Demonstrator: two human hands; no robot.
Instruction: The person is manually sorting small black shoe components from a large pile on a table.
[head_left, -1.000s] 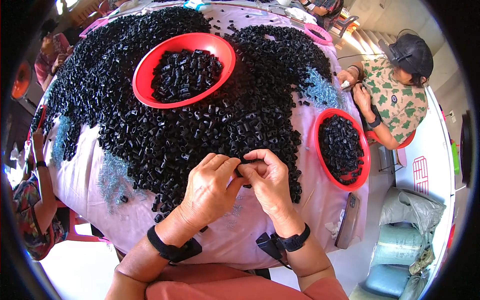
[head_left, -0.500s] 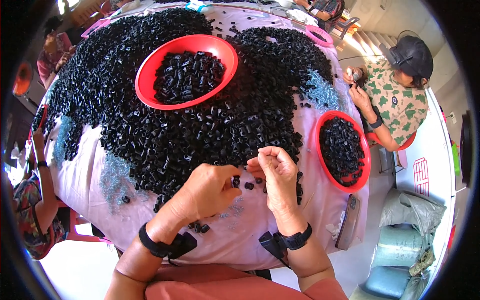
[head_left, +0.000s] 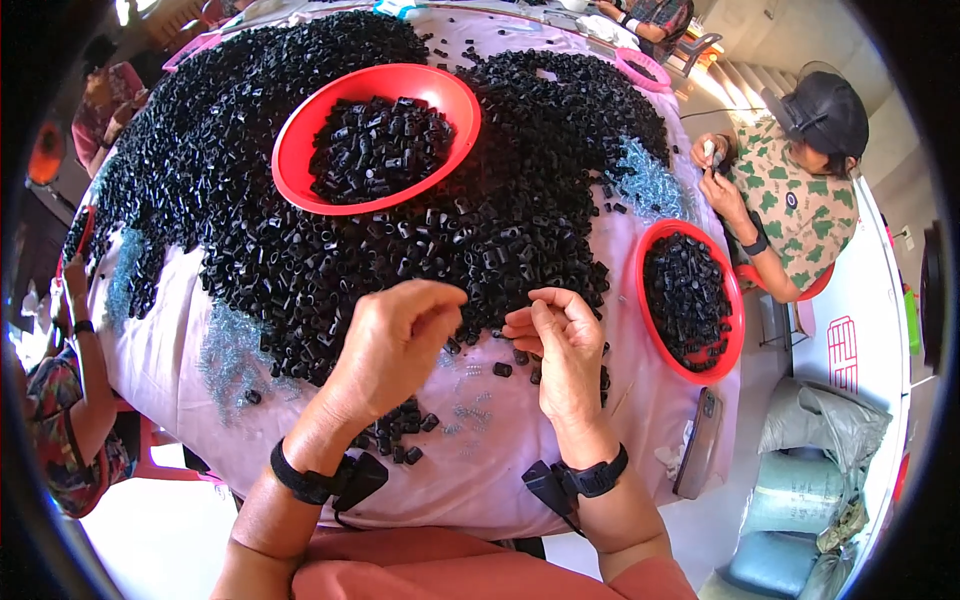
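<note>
My left hand [head_left: 395,340] hovers at the near edge of a large heap of small black hollow plastic parts [head_left: 330,265]. Its fingers are curled in, and anything inside them is hidden. Just to the right, my right hand [head_left: 568,365] is raised with thumb and fingers bent together. A dark bit shows by its fingertips, too small to name. Several loose black parts [head_left: 502,369] lie on the pink cloth between and below the hands. Another small cluster of black parts [head_left: 405,430] sits beside my left wrist. Thin silvery springs [head_left: 470,400] are scattered between my forearms.
A red bowl [head_left: 290,165] of black parts rests on the heap; another red bowl [head_left: 738,330] stands at right. Near it lies a phone [head_left: 698,445]. Silvery-blue spring piles [head_left: 235,355] flank the heap. A co-worker in a cap [head_left: 800,180] sits at right; others sit around the table.
My left hand has lifted away from me and slightly left, uncovering more of the cluster by its wrist. The black part seen at its fingertips no longer shows there. My right hand barely shifted.
</note>
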